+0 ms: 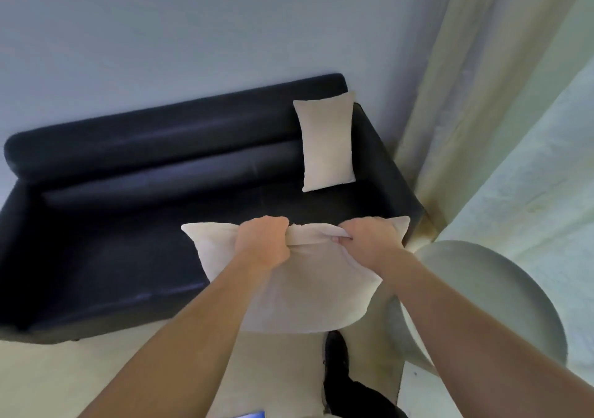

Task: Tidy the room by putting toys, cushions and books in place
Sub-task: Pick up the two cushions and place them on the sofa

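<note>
I hold a cream cushion (299, 292) in the air in front of a black leather sofa (128, 224). My left hand (263, 244) grips its top edge left of the middle. My right hand (369, 240) grips the same edge further right, bunching the fabric between the two hands. The cushion hangs over the sofa's front edge and the floor. A second cream cushion (326, 142) stands upright against the backrest at the sofa's right end.
A round white side table (501, 292) stands close on the right, beside the sofa's right arm. Pale curtains (482, 96) hang behind it. My dark shoe (336, 359) is on the light floor below the cushion. A blue object's corner (254, 414) shows at the bottom edge.
</note>
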Motion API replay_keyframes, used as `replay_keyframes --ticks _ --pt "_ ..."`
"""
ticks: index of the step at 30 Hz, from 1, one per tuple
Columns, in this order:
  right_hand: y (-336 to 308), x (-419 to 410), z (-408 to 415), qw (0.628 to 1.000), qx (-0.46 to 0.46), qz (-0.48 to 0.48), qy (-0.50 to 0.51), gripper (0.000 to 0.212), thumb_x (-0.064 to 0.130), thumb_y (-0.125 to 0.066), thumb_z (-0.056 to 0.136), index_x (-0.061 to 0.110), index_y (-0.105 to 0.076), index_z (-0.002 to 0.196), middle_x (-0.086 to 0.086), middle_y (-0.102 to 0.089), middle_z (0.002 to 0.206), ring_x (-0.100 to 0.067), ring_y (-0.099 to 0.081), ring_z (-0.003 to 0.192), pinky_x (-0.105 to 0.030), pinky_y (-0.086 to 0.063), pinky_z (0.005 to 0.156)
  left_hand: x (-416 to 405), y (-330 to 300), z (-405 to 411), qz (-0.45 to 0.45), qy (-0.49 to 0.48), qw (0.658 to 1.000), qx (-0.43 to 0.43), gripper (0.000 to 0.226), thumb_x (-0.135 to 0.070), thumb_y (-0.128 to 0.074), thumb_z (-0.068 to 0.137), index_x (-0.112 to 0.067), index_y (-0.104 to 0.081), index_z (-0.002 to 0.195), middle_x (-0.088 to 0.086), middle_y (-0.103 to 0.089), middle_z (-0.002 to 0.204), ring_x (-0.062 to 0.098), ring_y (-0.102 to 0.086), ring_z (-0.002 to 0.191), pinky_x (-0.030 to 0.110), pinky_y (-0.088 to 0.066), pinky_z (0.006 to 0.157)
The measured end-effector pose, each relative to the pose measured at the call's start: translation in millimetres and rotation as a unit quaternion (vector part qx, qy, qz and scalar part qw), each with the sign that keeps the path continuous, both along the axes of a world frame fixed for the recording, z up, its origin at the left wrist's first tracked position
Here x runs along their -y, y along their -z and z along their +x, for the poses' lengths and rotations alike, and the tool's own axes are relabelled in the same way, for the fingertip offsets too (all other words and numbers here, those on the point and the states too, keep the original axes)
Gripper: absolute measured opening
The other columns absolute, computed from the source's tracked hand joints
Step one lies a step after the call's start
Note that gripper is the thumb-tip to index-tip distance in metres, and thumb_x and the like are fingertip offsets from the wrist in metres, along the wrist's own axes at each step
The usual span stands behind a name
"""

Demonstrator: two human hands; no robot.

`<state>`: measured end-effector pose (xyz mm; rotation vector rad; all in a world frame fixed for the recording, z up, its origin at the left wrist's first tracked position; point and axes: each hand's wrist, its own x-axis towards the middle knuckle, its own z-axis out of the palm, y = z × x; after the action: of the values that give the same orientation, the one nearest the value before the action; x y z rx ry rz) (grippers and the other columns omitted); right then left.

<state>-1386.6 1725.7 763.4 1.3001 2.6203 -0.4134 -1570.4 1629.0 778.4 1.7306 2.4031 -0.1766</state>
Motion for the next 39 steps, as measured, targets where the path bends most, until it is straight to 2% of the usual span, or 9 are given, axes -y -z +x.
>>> replay_keyframes --ticks 7,11,15,20,28,31,34,36,39 --pt "-15.3 -115.1 -104.4 0.998 -0.053 0.026 -0.031 0.033 0.048 -0.036 0.099 0.028 -0.061 0.106 0.001 -0.065 0.102 -0.025 -0.057 0.103 -0.036 -0.040 0.089 -106.6 -22.9 -103.7 0.040 -0.039 0.998 -0.038 0.006 -0.021 -0.053 0.079 -0.023 -0.047 0.080 -0.008 -0.049 0.073 0.023 -0.053 0.075 0.032 -0.037 0.063" --pt "-21.1 -165.2 -161.2 0.995 -0.067 0.055 -0.053 0.035 0.044 -0.035 0.101 0.027 -0.059 0.120 0.002 -0.065 0.112 -0.023 -0.057 0.108 -0.035 -0.035 0.099 -158.1 -25.9 -161.2 0.049 -0.055 0.997 -0.036 0.010 -0.016 -0.052 0.075 -0.023 -0.046 0.078 -0.007 -0.049 0.072 0.022 -0.051 0.074 0.031 -0.035 0.060" --pt "-12.0 -210.9 -223.2 0.994 -0.048 0.082 -0.045 0.029 0.041 -0.033 0.102 0.030 -0.057 0.113 0.005 -0.065 0.110 -0.021 -0.055 0.108 -0.036 -0.030 0.101 -208.6 -12.4 -223.0 0.066 -0.066 0.996 -0.010 0.009 -0.016 -0.053 0.076 -0.022 -0.046 0.076 -0.006 -0.050 0.070 0.022 -0.050 0.073 0.030 -0.033 0.060" --pt "-1.4 -261.2 -290.1 0.998 -0.011 0.057 -0.008 0.033 0.036 -0.028 0.104 0.029 -0.052 0.126 0.005 -0.060 0.124 -0.020 -0.049 0.121 -0.040 -0.021 0.111 -268.0 10.3 -303.7 0.048 -0.066 0.995 0.060 0.009 -0.014 -0.055 0.071 -0.018 -0.047 0.071 -0.004 -0.056 0.070 0.023 -0.054 0.071 0.030 -0.033 0.057" --pt "8.1 -322.2 -369.9 0.996 0.014 -0.048 0.068 0.057 0.038 -0.037 0.101 0.021 -0.021 0.152 -0.004 -0.019 0.160 -0.024 -0.015 0.147 -0.044 -0.008 0.121 -365.8 64.2 -416.9 0.025 -0.093 0.988 0.118 0.003 -0.014 -0.054 0.072 -0.015 -0.056 0.075 -0.003 -0.059 0.072 0.022 -0.055 0.069 0.030 -0.041 0.061" --pt "12.1 -329.2 -374.1 0.989 0.007 -0.088 0.115 0.060 0.038 -0.041 0.100 0.022 -0.020 0.153 -0.004 -0.019 0.160 -0.024 -0.018 0.147 -0.043 -0.009 0.120 -392.7 90.3 -449.2 0.001 -0.133 0.984 0.117 0.013 -0.027 -0.053 0.088 -0.017 -0.055 0.080 0.001 -0.063 0.083 0.026 -0.056 0.076 0.032 -0.045 0.065" --pt "12.9 -328.8 -364.8 0.982 0.016 -0.123 0.145 0.060 0.036 -0.041 0.100 0.020 -0.018 0.154 -0.005 -0.021 0.159 -0.025 -0.021 0.146 -0.043 -0.013 0.121 -415.2 100.5 -460.6 -0.043 -0.130 0.985 0.108 0.021 -0.031 -0.053 0.094 -0.016 -0.054 0.108 0.007 -0.062 0.110 0.031 -0.059 0.099 0.038 -0.050 0.080" --pt "13.6 -325.3 -359.0 0.976 0.030 -0.135 0.167 0.059 0.036 -0.042 0.100 0.018 -0.021 0.153 -0.006 -0.027 0.156 -0.028 -0.026 0.143 -0.043 -0.018 0.119 -432.0 96.8 -452.4 -0.074 -0.068 0.991 0.086 0.031 -0.028 -0.052 0.093 -0.014 -0.049 0.121 0.010 -0.055 0.122 0.033 -0.056 0.110 0.042 -0.048 0.089" --pt "14.2 -321.4 -354.0 0.968 0.025 -0.147 0.201 0.056 0.036 -0.044 0.100 0.016 -0.028 0.149 -0.007 -0.035 0.151 -0.029 -0.033 0.139 -0.044 -0.024 0.116 -448.0 87.0 -420.8 -0.088 0.034 0.993 0.077 0.031 -0.029 -0.048 0.095 -0.015 -0.047 0.122 0.010 -0.052 0.126 0.033 -0.052 0.114 0.044 -0.045 0.093"
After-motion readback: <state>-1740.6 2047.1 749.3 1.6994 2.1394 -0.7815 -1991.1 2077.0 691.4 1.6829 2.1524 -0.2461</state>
